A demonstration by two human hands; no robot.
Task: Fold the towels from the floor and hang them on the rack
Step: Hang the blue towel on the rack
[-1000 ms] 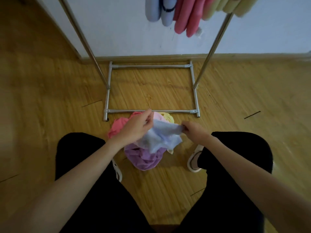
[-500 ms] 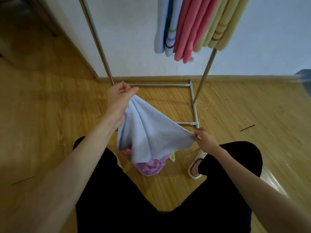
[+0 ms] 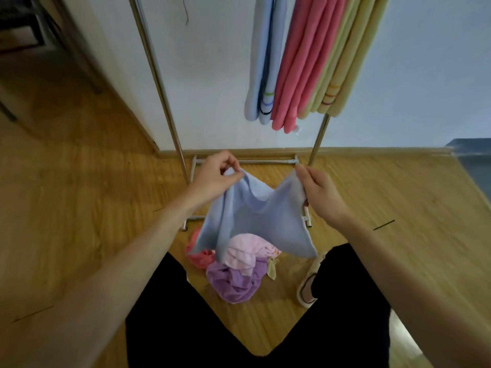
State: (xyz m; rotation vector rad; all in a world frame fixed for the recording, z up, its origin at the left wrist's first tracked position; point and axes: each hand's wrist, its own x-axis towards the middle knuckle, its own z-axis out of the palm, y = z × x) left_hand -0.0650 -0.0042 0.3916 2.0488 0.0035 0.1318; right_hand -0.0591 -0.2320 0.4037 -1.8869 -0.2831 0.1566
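The left hand (image 3: 215,176) pinched one top corner of the pale blue terry towel (image 3: 252,221) and the right hand (image 3: 321,192) pinched the other, the cloth sagging between them above the floor. Below it, toward six o'clock, lay the crumpled heap of pink, purple and coral towels (image 3: 239,266) on the wooden floor (image 3: 79,208). Up at twelve o'clock stood the silver metal rack (image 3: 159,83), with folded blue, pink and yellow towels (image 3: 305,62) hanging at one o'clock.

Left hand (image 3: 215,176) and right hand (image 3: 320,191) raised, fingers pinched.

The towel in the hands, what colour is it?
Light blue. The towel shows best in the head view, held up by both hands.
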